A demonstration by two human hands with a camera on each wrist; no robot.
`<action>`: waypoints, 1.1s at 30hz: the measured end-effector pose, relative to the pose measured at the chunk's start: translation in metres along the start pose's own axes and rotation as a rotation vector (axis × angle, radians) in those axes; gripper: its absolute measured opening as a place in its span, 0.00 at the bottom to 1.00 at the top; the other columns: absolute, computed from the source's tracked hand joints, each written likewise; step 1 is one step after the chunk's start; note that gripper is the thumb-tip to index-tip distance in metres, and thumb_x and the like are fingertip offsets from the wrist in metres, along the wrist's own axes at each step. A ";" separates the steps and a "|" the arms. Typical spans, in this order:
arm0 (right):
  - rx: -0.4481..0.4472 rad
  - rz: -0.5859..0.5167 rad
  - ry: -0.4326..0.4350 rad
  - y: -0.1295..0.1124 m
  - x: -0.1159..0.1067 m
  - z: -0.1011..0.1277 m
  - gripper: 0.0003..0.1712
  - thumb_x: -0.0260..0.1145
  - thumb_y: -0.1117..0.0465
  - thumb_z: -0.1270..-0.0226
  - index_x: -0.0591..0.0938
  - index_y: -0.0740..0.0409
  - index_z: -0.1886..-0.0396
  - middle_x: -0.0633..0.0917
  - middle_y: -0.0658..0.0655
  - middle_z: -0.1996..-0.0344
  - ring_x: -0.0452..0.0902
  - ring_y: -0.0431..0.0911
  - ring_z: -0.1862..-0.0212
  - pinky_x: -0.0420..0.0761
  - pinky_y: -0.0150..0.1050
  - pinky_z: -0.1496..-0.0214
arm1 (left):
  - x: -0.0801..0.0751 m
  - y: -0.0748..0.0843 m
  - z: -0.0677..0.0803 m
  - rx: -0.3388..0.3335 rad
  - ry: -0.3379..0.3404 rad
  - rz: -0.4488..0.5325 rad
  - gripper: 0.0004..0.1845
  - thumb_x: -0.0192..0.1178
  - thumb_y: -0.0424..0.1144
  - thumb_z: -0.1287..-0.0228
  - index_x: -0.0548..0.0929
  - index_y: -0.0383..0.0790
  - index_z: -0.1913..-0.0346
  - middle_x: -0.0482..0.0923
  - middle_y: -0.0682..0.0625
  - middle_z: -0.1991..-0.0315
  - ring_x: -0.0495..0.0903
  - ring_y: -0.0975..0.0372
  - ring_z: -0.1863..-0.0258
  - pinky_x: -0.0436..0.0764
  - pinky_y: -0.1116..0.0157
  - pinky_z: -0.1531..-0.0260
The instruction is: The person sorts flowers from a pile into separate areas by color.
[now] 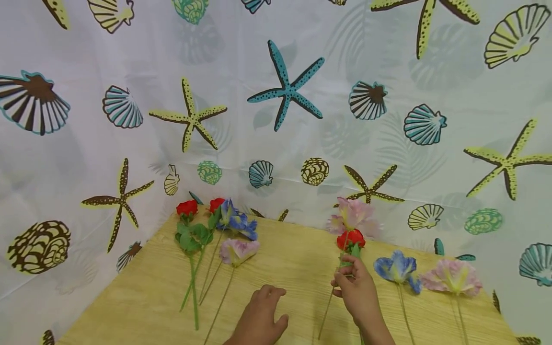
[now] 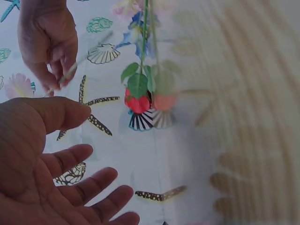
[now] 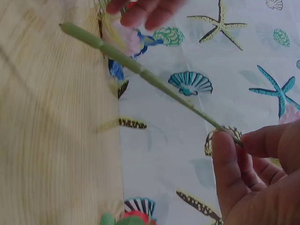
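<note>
My right hand (image 1: 358, 287) pinches the thin green stem (image 3: 164, 89) of a pink artificial flower (image 1: 353, 213) between thumb and fingers. That bloom is upright near the table's back edge, and the stem slants down to the left. Just beneath it, partly hidden by the hand, shows a red rose (image 1: 351, 239). Lower and to the left, my left hand (image 1: 260, 318) hovers with its fingers spread apart, holding nothing. In the left wrist view its palm (image 2: 56, 154) faces the camera's side, thumb apart from the fingers.
On the wooden table's (image 1: 289, 268) left lie two red roses (image 1: 187, 208), a blue flower (image 1: 241, 223) and a pale pink flower (image 1: 238, 251). At the right are a blue flower (image 1: 396, 267) and a pink flower (image 1: 454, 278). A shell-and-starfish patterned cloth (image 1: 233, 62) hangs behind.
</note>
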State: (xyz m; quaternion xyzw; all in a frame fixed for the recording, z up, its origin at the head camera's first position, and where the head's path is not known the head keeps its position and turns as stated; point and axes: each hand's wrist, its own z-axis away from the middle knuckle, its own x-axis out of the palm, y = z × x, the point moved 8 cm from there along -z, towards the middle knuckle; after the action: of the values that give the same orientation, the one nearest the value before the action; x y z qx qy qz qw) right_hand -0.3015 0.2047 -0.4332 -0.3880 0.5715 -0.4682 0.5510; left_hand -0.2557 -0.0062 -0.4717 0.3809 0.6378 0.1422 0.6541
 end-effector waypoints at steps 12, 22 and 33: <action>0.031 0.303 0.089 0.025 -0.106 -0.017 0.26 0.52 0.66 0.33 0.61 0.64 0.36 0.72 0.63 0.61 0.79 0.48 0.65 0.81 0.42 0.68 | -0.035 -0.050 0.000 -0.146 0.156 -0.308 0.23 0.67 0.41 0.47 0.76 0.35 0.50 0.69 0.39 0.53 0.70 0.44 0.55 0.75 0.52 0.72; 0.130 0.478 0.129 0.052 -0.204 -0.027 0.30 0.51 0.61 0.33 0.57 0.73 0.35 0.75 0.68 0.60 0.79 0.47 0.70 0.81 0.44 0.68 | -0.046 -0.071 0.009 -0.225 0.100 -0.346 0.20 0.67 0.42 0.47 0.75 0.32 0.57 0.67 0.38 0.62 0.68 0.44 0.62 0.71 0.54 0.72; 0.383 0.588 0.176 0.120 -0.277 -0.033 0.29 0.53 0.62 0.34 0.59 0.75 0.40 0.79 0.70 0.66 0.79 0.50 0.74 0.78 0.48 0.71 | -0.051 -0.075 0.013 -0.204 0.151 -0.389 0.14 0.67 0.37 0.49 0.76 0.31 0.66 0.67 0.39 0.70 0.70 0.45 0.69 0.72 0.53 0.75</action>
State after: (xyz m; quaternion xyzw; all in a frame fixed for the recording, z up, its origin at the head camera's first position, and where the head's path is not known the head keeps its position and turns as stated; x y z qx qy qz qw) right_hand -0.3004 0.5055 -0.4765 -0.0551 0.6058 -0.4201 0.6734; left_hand -0.2732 -0.0950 -0.4872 0.1709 0.7287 0.1050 0.6548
